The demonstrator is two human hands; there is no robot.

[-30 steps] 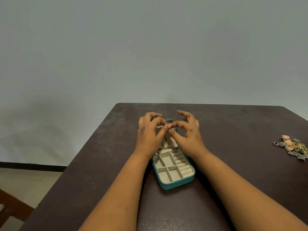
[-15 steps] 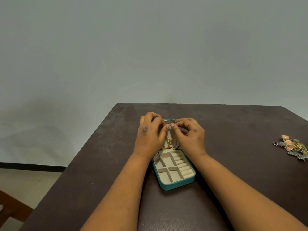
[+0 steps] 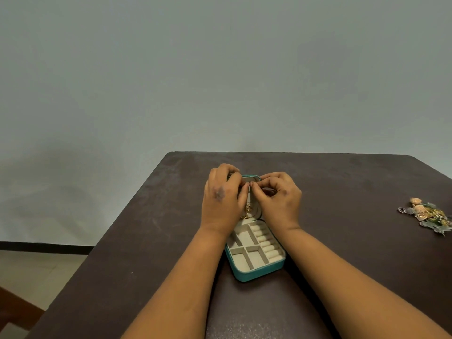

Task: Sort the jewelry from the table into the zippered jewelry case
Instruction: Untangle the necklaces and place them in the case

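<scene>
A teal zippered jewelry case (image 3: 256,271) lies open on the dark table (image 3: 146,241), its beige compartments and ring rolls toward me and its lid away from me. A gold necklace with a pendant (image 3: 248,209) hangs inside the lid. My left hand (image 3: 223,199) and my right hand (image 3: 281,199) meet over the lid's top, fingertips pinching the necklace's upper end there. The thin chain between the fingers is too small to make out. A pile of gold and silver jewelry (image 3: 426,215) lies at the table's right.
A plain grey wall stands behind the table's far edge. Left of the table the floor drops away, with a wooden piece (image 3: 14,311) at the lower left corner.
Both hands have drawn closer together at the top of the lid. My right hand's fingers, spread a second ago, have curled in. The pendant has stayed inside the lid.
</scene>
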